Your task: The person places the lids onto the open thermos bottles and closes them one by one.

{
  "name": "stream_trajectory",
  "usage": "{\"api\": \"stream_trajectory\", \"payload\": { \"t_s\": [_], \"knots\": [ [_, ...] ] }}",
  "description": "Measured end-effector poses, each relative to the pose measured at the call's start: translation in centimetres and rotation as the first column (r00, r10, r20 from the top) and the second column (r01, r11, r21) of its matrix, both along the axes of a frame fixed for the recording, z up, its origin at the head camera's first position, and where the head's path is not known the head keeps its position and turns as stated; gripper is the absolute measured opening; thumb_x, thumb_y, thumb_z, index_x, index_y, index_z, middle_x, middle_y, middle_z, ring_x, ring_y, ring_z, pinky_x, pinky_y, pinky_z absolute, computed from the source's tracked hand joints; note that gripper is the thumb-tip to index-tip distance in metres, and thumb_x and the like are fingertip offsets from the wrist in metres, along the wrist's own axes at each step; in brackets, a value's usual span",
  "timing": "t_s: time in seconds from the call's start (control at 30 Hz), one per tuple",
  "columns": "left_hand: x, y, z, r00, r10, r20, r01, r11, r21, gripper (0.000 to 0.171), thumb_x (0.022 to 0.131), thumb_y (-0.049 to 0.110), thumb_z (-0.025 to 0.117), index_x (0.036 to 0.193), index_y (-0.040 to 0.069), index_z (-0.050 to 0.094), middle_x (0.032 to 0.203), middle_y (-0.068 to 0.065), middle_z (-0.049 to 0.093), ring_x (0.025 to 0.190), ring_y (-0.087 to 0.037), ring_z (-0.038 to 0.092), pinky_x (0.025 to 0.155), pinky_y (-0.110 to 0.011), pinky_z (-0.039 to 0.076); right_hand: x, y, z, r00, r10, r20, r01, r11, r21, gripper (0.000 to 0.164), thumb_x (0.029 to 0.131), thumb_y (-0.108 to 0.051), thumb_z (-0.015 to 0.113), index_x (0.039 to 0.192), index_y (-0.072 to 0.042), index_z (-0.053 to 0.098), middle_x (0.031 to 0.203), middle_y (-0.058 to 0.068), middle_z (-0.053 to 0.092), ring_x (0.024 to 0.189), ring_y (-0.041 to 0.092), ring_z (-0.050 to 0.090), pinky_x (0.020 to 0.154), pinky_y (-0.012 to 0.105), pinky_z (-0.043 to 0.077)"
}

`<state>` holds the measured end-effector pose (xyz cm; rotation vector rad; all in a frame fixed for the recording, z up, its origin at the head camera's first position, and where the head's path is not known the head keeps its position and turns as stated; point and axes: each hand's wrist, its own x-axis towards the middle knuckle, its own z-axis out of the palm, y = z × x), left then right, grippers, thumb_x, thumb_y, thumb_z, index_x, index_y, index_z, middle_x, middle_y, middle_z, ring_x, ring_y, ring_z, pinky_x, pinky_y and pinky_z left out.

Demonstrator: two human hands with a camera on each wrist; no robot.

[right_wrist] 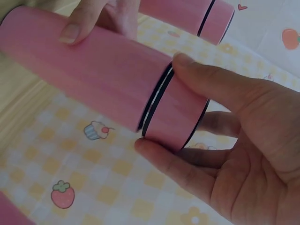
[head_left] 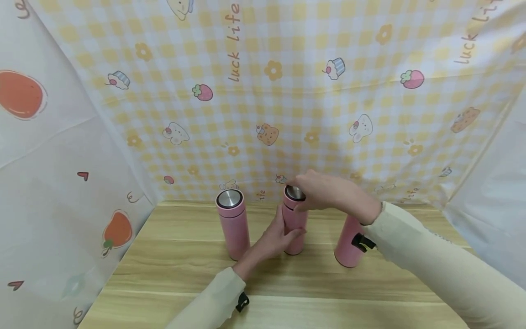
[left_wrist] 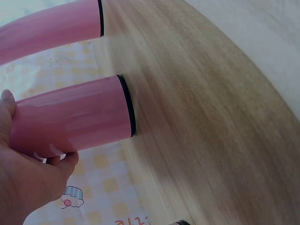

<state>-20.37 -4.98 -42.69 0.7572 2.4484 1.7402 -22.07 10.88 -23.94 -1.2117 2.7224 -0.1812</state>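
Observation:
The middle pink thermos flask (head_left: 292, 221) stands upright on the table, held by both hands. Low on its body, the left hand (head_left: 273, 238) grips it from the left, thumb and fingers on opposite sides. From above, the right hand (head_left: 324, 189) holds its pink lid (right_wrist: 174, 111) between thumb and fingers. A thin silver line shows at the dark seam between lid and body in the right wrist view. In the left wrist view, the flask's black base rim (left_wrist: 128, 105) meets the wood.
Another pink flask (head_left: 235, 233) with a steel-topped lid stands left of the middle one. At the right, a third flask (head_left: 348, 244) is partly hidden behind the right forearm. The wooden table (head_left: 164, 265) backs onto a yellow checked cloth (head_left: 267, 100).

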Motion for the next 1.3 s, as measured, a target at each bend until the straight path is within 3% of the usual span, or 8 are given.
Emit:
{"api": "stream_trajectory", "payload": {
  "t_s": [0.23, 0.3, 0.37, 0.47, 0.57, 0.93, 1.17, 1.3],
  "knots": [
    [0.0, 0.1, -0.3, 1.0, -0.009, -0.018, 0.009, 1.0, 0.002, 0.075, 0.1, 0.025, 0.069, 0.151, 0.016, 0.016, 0.146, -0.004, 0.04, 0.132, -0.014, 0.045, 0.108, -0.04, 0.039, -0.8, 1.6, -0.3, 0.993, 0.115, 0.019, -0.113, 0.99, -0.082, 0.073, 0.088, -0.017, 0.083, 0.15, -0.004, 0.047, 0.072, -0.002, 0.055, 0.058, 0.008, 0.047, 0.057, 0.028, 0.044],
    [0.0, 0.1, -0.2, 1.0, -0.01, -0.015, 0.01, 1.0, 0.004, 0.075, 0.1, 0.025, 0.069, 0.151, 0.015, 0.016, 0.145, -0.004, 0.041, 0.131, -0.014, 0.046, 0.107, -0.04, 0.04, -1.0, 2.0, -0.3, 0.989, 0.142, 0.032, -0.138, 0.985, -0.102, 0.078, 0.087, -0.014, 0.083, 0.154, -0.007, 0.043, 0.088, 0.002, 0.065, 0.064, 0.01, 0.05, 0.063, 0.03, 0.047],
    [0.0, 0.1, -0.2, 1.0, -0.01, -0.009, 0.01, 1.0, 0.005, 0.074, 0.1, 0.025, 0.069, 0.152, 0.015, 0.016, 0.144, -0.004, 0.042, 0.129, -0.014, 0.047, 0.106, -0.04, 0.041, -1.2, 2.3, -0.2, 0.985, 0.168, 0.038, -0.163, 0.98, -0.116, 0.08, 0.085, -0.01, 0.084, 0.155, -0.011, 0.044, 0.113, 0.006, 0.067, 0.08, 0.012, 0.058, 0.072, 0.032, 0.05],
    [0.1, 0.1, -0.2, 1.0, -0.004, -0.001, 0.004, 1.0, 0.001, 0.074, 0.1, 0.025, 0.069, 0.152, 0.015, 0.017, 0.142, -0.004, 0.043, 0.127, -0.014, 0.049, 0.106, -0.04, 0.041, -1.4, 2.6, 0.0, 0.974, 0.224, 0.039, -0.217, 0.968, -0.123, 0.077, 0.083, -0.006, 0.085, 0.151, -0.011, 0.05, 0.147, 0.01, 0.051, 0.114, 0.021, 0.059, 0.091, 0.038, 0.05],
    [0.1, 0.0, -0.2, 1.0, -0.004, -0.001, 0.004, 1.0, -0.006, 0.076, 0.1, 0.024, 0.068, 0.153, 0.015, 0.015, 0.142, -0.004, 0.043, 0.127, -0.014, 0.049, 0.106, -0.041, 0.041, -1.6, 2.9, 0.3, 0.963, 0.265, 0.041, -0.259, 0.96, -0.11, 0.073, 0.082, -0.005, 0.086, 0.147, -0.009, 0.053, 0.15, 0.013, 0.048, 0.134, 0.029, 0.048, 0.103, 0.044, 0.045],
    [0.0, -0.1, -0.2, 1.0, -0.005, -0.005, 0.005, 1.0, -0.015, 0.079, 0.101, 0.024, 0.068, 0.155, 0.015, 0.012, 0.146, -0.006, 0.041, 0.131, -0.016, 0.047, 0.108, -0.041, 0.039, -1.6, 3.0, 0.8, 0.958, 0.282, 0.047, -0.277, 0.957, -0.089, 0.062, 0.085, 0.003, 0.08, 0.143, -0.009, 0.059, 0.145, 0.008, 0.054, 0.133, 0.027, 0.05, 0.103, 0.043, 0.045],
    [0.0, -0.2, -0.2, 1.0, -0.002, -0.003, 0.002, 1.0, -0.017, 0.079, 0.1, 0.026, 0.069, 0.155, 0.018, 0.012, 0.147, -0.005, 0.04, 0.131, -0.015, 0.047, 0.108, -0.042, 0.039, -2.1, 2.6, 0.4, 0.957, 0.282, 0.065, -0.275, 0.956, -0.105, 0.062, 0.085, 0.002, 0.081, 0.142, -0.009, 0.06, 0.142, 0.009, 0.056, 0.118, 0.022, 0.057, 0.092, 0.042, 0.05],
    [-0.1, -0.2, -0.2, 1.0, 0.004, -0.002, -0.004, 1.0, -0.024, 0.078, 0.1, 0.026, 0.069, 0.154, 0.02, 0.012, 0.147, -0.005, 0.04, 0.131, -0.015, 0.047, 0.108, -0.042, 0.039, -2.1, 2.4, 0.5, 0.959, 0.269, 0.09, -0.26, 0.96, -0.105, 0.065, 0.084, 0.002, 0.082, 0.143, -0.008, 0.059, 0.144, 0.01, 0.055, 0.128, 0.024, 0.053, 0.098, 0.04, 0.049]
  ]
}}
